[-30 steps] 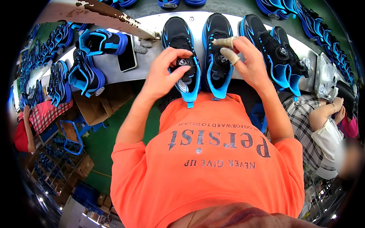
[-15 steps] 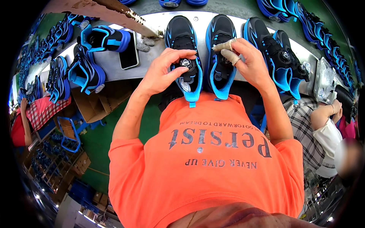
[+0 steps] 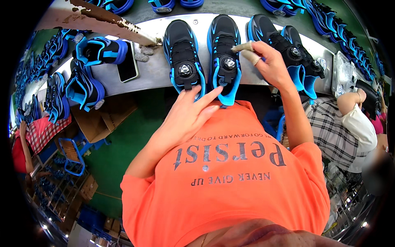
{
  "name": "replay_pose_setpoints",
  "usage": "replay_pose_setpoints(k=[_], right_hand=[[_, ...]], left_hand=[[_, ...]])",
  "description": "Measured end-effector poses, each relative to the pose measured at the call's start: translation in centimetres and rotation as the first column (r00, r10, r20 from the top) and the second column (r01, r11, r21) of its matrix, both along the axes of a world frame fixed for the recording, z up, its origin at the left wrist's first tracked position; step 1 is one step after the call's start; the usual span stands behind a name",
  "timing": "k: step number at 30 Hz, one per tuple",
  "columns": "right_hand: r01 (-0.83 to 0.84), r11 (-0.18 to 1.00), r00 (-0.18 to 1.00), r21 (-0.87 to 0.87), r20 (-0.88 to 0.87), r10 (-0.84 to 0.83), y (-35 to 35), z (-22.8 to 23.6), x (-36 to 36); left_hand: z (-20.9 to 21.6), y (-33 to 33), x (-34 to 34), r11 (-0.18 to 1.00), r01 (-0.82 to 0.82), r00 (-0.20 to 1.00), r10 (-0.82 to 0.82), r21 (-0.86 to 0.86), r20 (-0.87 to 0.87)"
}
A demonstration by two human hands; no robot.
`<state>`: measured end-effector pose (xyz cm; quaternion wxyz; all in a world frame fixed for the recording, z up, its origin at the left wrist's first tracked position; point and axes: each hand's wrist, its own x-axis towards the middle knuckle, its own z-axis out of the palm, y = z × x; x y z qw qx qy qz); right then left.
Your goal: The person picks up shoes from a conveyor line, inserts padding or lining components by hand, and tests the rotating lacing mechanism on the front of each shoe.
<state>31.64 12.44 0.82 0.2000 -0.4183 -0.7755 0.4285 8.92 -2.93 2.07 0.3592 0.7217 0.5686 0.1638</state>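
Observation:
Two black shoes with bright blue trim and round dial closures stand side by side, heels toward me, on a grey metal bench (image 3: 152, 74). My left hand (image 3: 187, 117) is open below them. Its fingers are spread and the tips reach the heel of the left shoe (image 3: 183, 57) and of the right shoe (image 3: 224, 51). My right hand (image 3: 269, 64) sits just right of the right shoe with its fingers curled. A taped fingertip touches that shoe's upper edge. I see nothing held in either hand.
Another black and blue pair (image 3: 288, 47) stands right of my right hand. More shoes (image 3: 88, 70) and a dark phone (image 3: 127, 61) lie on the bench's left. A cardboard box (image 3: 103, 121) is below. A seated person in a plaid shirt (image 3: 337, 131) is at my right.
My left hand has come off the left shoe's dial and drawn back to the heels, fingers opening. My right hand slid from the right shoe's top to its right side.

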Motion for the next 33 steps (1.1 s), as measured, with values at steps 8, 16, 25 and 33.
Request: replay_pose_setpoints(k=[8, 16, 25, 33], right_hand=[[0.056, 0.941, 0.998, 0.333, 0.000, -0.059, -2.5, -4.2, -2.5], [-0.130, 0.975, 0.988, 0.178, -0.065, 0.143, -2.3, -1.7, -1.8], [0.074, 0.996, 0.995, 0.054, -0.070, -0.070, -1.5, 0.5, -4.0], [-0.179, 0.925, 0.965, 0.335, 0.245, 0.098, 11.3, 5.2, -14.7]], left_hand=[[-2.3, 2.2, 3.3, 0.995, -0.032, 0.980, 0.013, -0.092, -0.197], [-3.1, 1.5, 3.6, 0.996, -0.086, 0.983, 0.088, 0.017, -0.164], [-2.0, 3.8, 1.0, 0.993, -0.046, 0.990, 0.060, 0.107, -0.126], [-3.9, 3.7, 0.1, 0.992, -0.101, 0.985, 0.110, 0.069, -0.131]])
